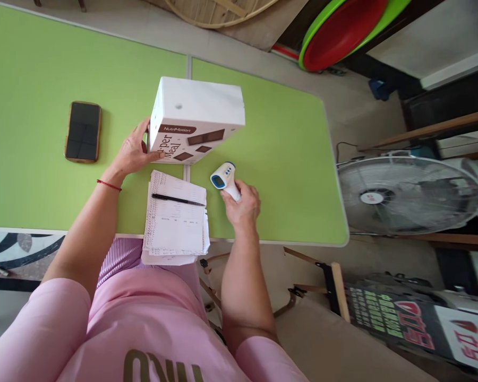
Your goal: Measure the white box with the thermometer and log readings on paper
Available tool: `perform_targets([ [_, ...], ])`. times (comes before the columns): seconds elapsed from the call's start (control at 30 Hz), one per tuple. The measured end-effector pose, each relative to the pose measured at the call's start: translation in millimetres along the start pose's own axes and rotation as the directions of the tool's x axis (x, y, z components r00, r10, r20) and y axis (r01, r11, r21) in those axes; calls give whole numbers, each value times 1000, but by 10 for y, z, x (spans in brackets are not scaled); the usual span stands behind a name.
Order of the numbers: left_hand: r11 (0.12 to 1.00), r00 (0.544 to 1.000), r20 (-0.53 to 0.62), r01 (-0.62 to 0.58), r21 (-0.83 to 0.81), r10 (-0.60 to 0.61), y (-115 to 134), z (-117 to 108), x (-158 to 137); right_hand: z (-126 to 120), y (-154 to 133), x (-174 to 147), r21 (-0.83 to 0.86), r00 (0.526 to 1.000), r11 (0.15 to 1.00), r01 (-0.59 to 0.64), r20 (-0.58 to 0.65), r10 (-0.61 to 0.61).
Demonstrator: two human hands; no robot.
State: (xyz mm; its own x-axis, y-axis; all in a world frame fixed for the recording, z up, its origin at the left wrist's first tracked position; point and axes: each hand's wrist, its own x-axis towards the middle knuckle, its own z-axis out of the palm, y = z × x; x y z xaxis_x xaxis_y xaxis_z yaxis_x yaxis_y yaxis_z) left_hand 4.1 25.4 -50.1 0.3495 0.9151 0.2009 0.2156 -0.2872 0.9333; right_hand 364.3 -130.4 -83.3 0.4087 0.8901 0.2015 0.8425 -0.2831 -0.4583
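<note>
My left hand [133, 151] grips the near left corner of a white NutriMotion box [203, 106], which stands on the green table. The thumb lies across its printed front, and the other fingers are partly hidden behind its left side. In my right hand [245, 204] is a white and blue infrared thermometer [224, 178], held by its handle, its small dark screen turned toward me. Between my forearms a stack of paper sheets [175, 228] overhangs the table's front edge. A black pen [178, 199] lies across the top sheet.
A phone in a brown case [83, 131] lies on the green table [290, 175], left of the box. Beyond the right edge stands a large fan [412, 196]. A folding chair [322, 318] is at the lower right, and red and green basins [342, 37] are at the back.
</note>
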Motion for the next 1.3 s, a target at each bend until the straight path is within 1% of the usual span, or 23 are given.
perform_targets([
  [0.07, 996, 999, 7, 42, 74, -43, 33, 3, -14, 3, 40, -15, 7, 999, 1000, 25, -34, -25],
  [0.13, 967, 992, -6, 123, 222, -125, 104, -1, -33, 3, 17, -74, 9, 988, 997, 76, -139, -74],
  [0.2, 893, 973, -36, 224, 391, -229, 212, -23, -49, 5, -73, -180, 16, 959, 984, 176, -230, -168],
  [0.23, 845, 958, -41, 270, 462, -283, 275, -42, -54, 7, -138, -245, 34, 945, 967, 251, -224, -237],
  [0.27, 798, 940, -30, 304, 520, -339, 340, -63, -55, 10, -213, -312, 62, 932, 941, 333, -176, -318],
  [0.33, 717, 892, 51, 325, 617, -448, 469, -107, -49, 12, -367, -435, 115, 883, 877, 467, -25, -468],
  [0.4, 676, 835, 165, 290, 678, -524, 584, -133, -42, 8, -489, -512, 120, 831, 835, 537, 96, -548],
  [0.43, 674, 806, 220, 272, 687, -549, 634, -136, -41, 1, -529, -526, 108, 816, 826, 553, 130, -563],
  [0.5, 688, 760, 299, 256, 679, -578, 715, -120, -50, -23, -571, -513, 101, 804, 817, 568, 145, -577],
  [0.53, 689, 745, 316, 255, 679, -587, 746, -105, -58, -40, -578, -494, 117, 807, 815, 568, 115, -579],
  [0.6, 667, 737, 316, 237, 707, -597, 788, -69, -76, -79, -592, -454, 186, 836, 819, 543, -30, -547],
  [0.63, 650, 745, 305, 220, 727, -594, 800, -53, -83, -98, -608, -444, 241, 856, 822, 517, -133, -499],
  [0.7, 626, 755, 293, 192, 756, -586, 811, -31, -91, -121, -672, -461, 383, 885, 807, 450, -316, -343],
  [0.73, 618, 754, 293, 185, 764, -588, 814, -25, -92, -120, -718, -490, 456, 893, 785, 420, -363, -267],
  [0.77, 610, 749, 294, 181, 771, -593, 817, -22, -91, -109, -770, -533, 517, 902, 760, 395, -374, -215],
  [0.8, 600, 742, 295, 177, 780, -602, 821, -21, -88, -89, -821, -585, 560, 915, 739, 374, -353, -196],
  [0.83, 589, 736, 296, 170, 790, -609, 828, -19, -86, -59, -866, -644, 582, 928, 730, 359, -308, -211],
  [0.9, 568, 732, 296, 149, 810, -614, 847, -12, -82, 21, -924, -766, 561, 929, 741, 368, -187, -319],
  [0.97, 540, 737, 281, 134, 831, -615, 873, 6, -84, 114, -925, -864, 497, 892, 758, 421, -78, -445],
  [1.03, 506, 743, 246, 142, 851, -622, 899, 34, -91, 206, -879, -906, 433, 846, 764, 477, 9, -533],
  [1.17, 475, 760, 174, 196, 858, -627, 937, 93, -115, 321, -731, -791, 377, 797, 770, 515, 118, -592],
  [1.23, 474, 762, 156, 216, 854, -629, 945, 110, -123, 312, -678, -674, 392, 780, 758, 521, 142, -609],
  [1.3, 470, 756, 152, 224, 854, -636, 947, 119, -128, 238, -672, -562, 428, 763, 736, 525, 145, -629],
])
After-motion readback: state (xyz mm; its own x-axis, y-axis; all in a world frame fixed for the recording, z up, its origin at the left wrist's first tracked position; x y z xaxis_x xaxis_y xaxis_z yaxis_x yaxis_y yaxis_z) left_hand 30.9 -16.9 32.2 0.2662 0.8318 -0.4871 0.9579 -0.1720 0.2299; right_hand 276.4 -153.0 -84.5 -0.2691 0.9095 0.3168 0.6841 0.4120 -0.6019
